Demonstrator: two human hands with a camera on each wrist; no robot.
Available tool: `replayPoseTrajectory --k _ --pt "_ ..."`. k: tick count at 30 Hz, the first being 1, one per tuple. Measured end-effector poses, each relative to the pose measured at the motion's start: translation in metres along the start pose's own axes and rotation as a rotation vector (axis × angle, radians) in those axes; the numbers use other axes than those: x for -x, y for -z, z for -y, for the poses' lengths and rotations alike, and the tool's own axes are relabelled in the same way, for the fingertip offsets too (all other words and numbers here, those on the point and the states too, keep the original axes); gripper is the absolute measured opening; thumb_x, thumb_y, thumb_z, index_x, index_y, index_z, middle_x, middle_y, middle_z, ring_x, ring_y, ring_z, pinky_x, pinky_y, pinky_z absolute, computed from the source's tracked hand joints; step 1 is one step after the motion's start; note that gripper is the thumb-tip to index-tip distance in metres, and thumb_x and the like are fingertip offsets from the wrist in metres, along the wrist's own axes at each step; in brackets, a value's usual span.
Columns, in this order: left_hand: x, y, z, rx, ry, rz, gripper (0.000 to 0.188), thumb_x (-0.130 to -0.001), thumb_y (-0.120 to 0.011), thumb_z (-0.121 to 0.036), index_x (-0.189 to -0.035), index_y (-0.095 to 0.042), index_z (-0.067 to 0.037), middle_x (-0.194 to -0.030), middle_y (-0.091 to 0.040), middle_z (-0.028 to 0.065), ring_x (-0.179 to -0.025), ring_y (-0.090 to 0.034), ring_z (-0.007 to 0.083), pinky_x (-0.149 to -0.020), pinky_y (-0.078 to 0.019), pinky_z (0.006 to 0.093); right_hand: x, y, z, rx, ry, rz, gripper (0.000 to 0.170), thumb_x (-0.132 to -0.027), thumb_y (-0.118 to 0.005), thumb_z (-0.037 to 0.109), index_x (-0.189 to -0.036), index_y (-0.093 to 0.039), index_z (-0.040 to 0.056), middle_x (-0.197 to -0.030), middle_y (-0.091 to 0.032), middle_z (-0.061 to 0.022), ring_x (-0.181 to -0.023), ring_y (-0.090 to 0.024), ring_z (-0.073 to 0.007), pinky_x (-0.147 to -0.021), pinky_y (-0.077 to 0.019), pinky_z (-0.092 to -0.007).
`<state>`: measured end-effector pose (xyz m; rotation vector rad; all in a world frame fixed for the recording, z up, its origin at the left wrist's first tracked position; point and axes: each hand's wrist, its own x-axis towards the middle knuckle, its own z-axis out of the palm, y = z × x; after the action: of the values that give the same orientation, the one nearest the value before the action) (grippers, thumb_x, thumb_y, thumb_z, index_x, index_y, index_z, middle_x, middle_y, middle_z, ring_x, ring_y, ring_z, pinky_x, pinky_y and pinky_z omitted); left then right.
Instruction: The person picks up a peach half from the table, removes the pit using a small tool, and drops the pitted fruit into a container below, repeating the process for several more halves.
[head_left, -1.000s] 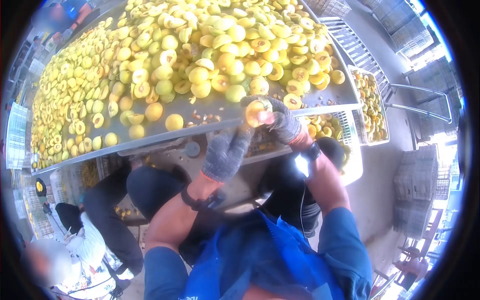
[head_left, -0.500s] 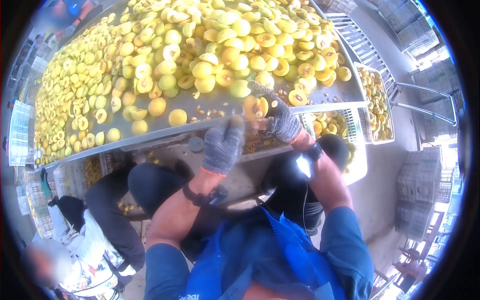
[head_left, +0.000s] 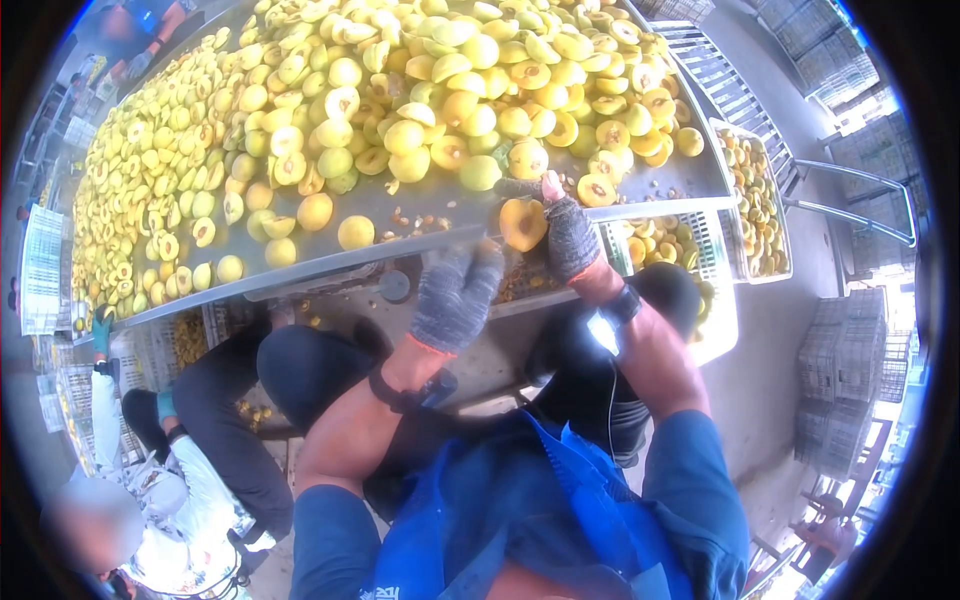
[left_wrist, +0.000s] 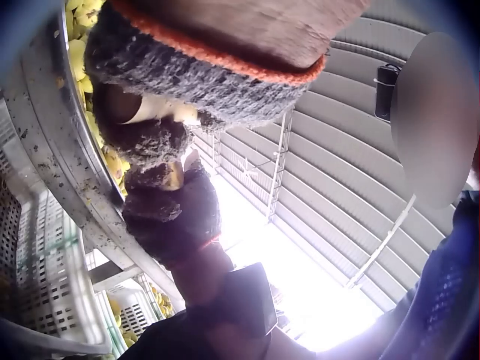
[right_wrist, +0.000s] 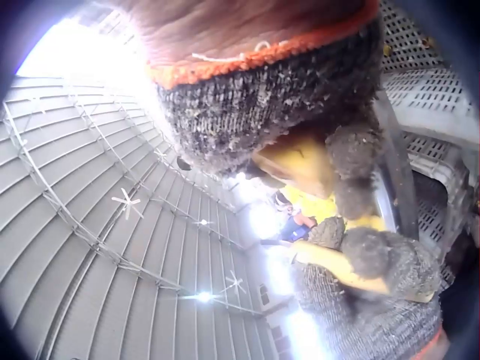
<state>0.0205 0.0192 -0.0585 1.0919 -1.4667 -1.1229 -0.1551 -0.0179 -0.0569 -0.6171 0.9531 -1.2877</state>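
Note:
In the head view, my right hand [head_left: 572, 238], in a grey knit glove, holds a cut yellow fruit [head_left: 523, 224] with its orange-brown inside showing, over the table's near edge. My gloved left hand [head_left: 455, 297] is just left of it, fingers raised toward the fruit. In the right wrist view, fingers of my left hand [right_wrist: 367, 300] are curled round a long pale-yellow piece [right_wrist: 345, 266], partly covered; what it is I cannot tell. Above it, my right hand [right_wrist: 270, 105] grips the yellow fruit [right_wrist: 300, 161]. In the left wrist view, my left hand [left_wrist: 202, 82] hides most of its piece.
Halved yellow fruits [head_left: 405, 137] are heaped on a metal table [head_left: 420, 215], with loose pits near its edge. White crates [head_left: 715, 300] of fruit stand at the right. Another person [head_left: 180, 490] sits at lower left; someone else is at upper left.
The fruit at my right hand showed two cut parts half a second ago; one cut face shows now. My right hand has turned and its fingers have shifted. My left hand has moved slightly right.

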Motion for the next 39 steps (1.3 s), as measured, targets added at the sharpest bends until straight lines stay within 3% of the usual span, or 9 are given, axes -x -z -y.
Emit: replayPoseTrajectory --k 2,5,8,17,20,26,29,35,39 --pt "0.001 0.001 -0.011 -0.098 -0.032 0.058 0.019 -0.100 -0.063 -0.017 -0.105 -0.071 0.000 -0.065 -0.062 0.0046 -0.056 -0.055 0.0105 -0.055 -0.0455 0.0324 -0.008 0.006 -0.010 -0.045 -0.044 -0.108 0.050 -0.103 -0.051 0.049 -0.110 -0.065 0.0020 -0.095 -0.068 -0.0040 -0.071 -0.064 -0.0120 -0.059 -0.0497 -0.0241" --pt "0.001 0.000 -0.024 -0.249 -0.005 0.128 0.026 -0.100 -0.058 -0.024 -0.097 -0.068 0.000 -0.072 -0.064 0.0241 -0.067 -0.063 0.0417 -0.063 -0.0484 0.0478 0.001 0.003 -0.004 0.113 -0.074 -0.098 0.042 -0.105 -0.051 0.041 -0.102 -0.068 0.0031 -0.091 -0.067 -0.0025 -0.075 -0.062 -0.0108 -0.062 -0.0491 -0.0247" --pt "0.000 -0.004 -0.013 -0.354 -0.023 0.093 0.030 -0.101 -0.056 -0.026 -0.094 -0.067 0.001 -0.071 -0.063 0.0264 -0.067 -0.061 0.0455 -0.062 -0.0475 0.0513 0.006 0.002 -0.007 0.264 0.031 -0.091 0.037 -0.105 -0.051 0.033 -0.095 -0.069 0.0022 -0.086 -0.066 -0.0023 -0.075 -0.059 -0.0091 -0.062 -0.0472 -0.0249" --pt "0.005 -0.026 0.001 -0.157 -0.020 -0.048 0.026 -0.101 -0.056 -0.020 -0.092 -0.065 0.003 -0.073 -0.065 0.0237 -0.068 -0.063 0.0424 -0.063 -0.0468 0.0496 0.016 -0.008 -0.013 0.682 0.518 -0.061 0.033 -0.105 -0.048 0.026 -0.110 -0.069 -0.0001 -0.091 -0.067 -0.0042 -0.085 -0.057 -0.0111 -0.076 -0.0493 -0.0305" --pt "0.003 -0.024 0.002 -0.200 -0.019 0.042 0.025 -0.101 -0.055 -0.019 -0.094 -0.066 0.003 -0.072 -0.064 0.0236 -0.067 -0.062 0.0427 -0.062 -0.0457 0.0491 0.018 -0.013 -0.016 0.274 0.307 -0.048 0.035 -0.105 -0.049 0.027 -0.114 -0.068 -0.0002 -0.096 -0.068 -0.0035 -0.089 -0.058 -0.0115 -0.079 -0.0498 -0.0298" --pt "0.002 -0.026 0.009 -0.303 -0.117 0.126 0.018 -0.099 -0.057 -0.009 -0.100 -0.066 0.005 -0.087 -0.066 0.0268 -0.078 -0.062 0.0444 -0.069 -0.0477 0.0468 0.014 -0.004 -0.017 0.289 0.308 -0.027 0.036 -0.105 -0.049 0.029 -0.114 -0.068 0.0002 -0.100 -0.068 -0.0027 -0.089 -0.059 -0.0109 -0.079 -0.0501 -0.0292" --pt "0.002 -0.022 0.011 -0.557 -0.481 0.088 0.017 -0.095 -0.056 -0.012 -0.095 -0.065 0.003 -0.074 -0.061 0.0227 -0.065 -0.059 0.0411 -0.060 -0.0461 0.0505 0.018 -0.006 -0.011 0.072 0.163 -0.026 0.034 -0.105 -0.050 0.027 -0.110 -0.069 0.0001 -0.094 -0.068 -0.0031 -0.084 -0.057 -0.0095 -0.075 -0.0492 -0.0283" --pt "0.001 -0.025 0.023 -0.599 -0.491 0.103 0.019 -0.095 -0.057 -0.014 -0.099 -0.065 0.003 -0.073 -0.061 0.0211 -0.065 -0.060 0.0387 -0.061 -0.0462 0.0493 0.017 0.001 -0.007 0.262 0.199 0.015 0.034 -0.105 -0.049 0.027 -0.108 -0.068 -0.0006 -0.088 -0.066 -0.0025 -0.078 -0.054 -0.0087 -0.070 -0.0470 -0.0274" --pt "0.003 -0.035 0.005 -0.195 -0.176 0.045 0.023 -0.099 -0.056 -0.018 -0.098 -0.065 0.003 -0.075 -0.065 0.0226 -0.069 -0.064 0.0387 -0.063 -0.0469 0.0473 0.017 -0.009 -0.012 0.292 0.356 -0.067 0.038 -0.105 -0.046 0.029 -0.112 -0.068 -0.0017 -0.090 -0.066 -0.0037 -0.081 -0.056 -0.0110 -0.073 -0.0484 -0.0297"
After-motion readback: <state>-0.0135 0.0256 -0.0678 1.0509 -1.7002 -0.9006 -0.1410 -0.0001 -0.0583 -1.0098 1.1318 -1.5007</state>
